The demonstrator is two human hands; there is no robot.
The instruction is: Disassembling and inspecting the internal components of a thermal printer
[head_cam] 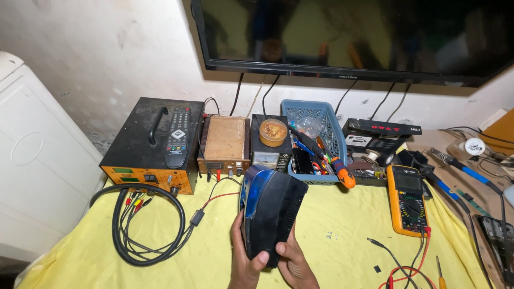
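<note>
I hold a black box-shaped device with a blue glossy front (270, 211) upright over the yellow cloth-covered table (332, 214). My left hand (245, 262) grips its lower left side, thumb across the bottom front. The lower right edge rests in my right hand (296, 263), whose fingers press against the vented side. Both wrists enter from the bottom edge of the view.
A coiled black cable (147, 225) lies at left before an orange-fronted power supply (152, 144) with a remote control (178, 136) on top. A blue basket of tools (313, 134), a yellow multimeter (408, 199), a soldering iron (466, 170) and a wall-mounted screen (353, 32) surround the work spot.
</note>
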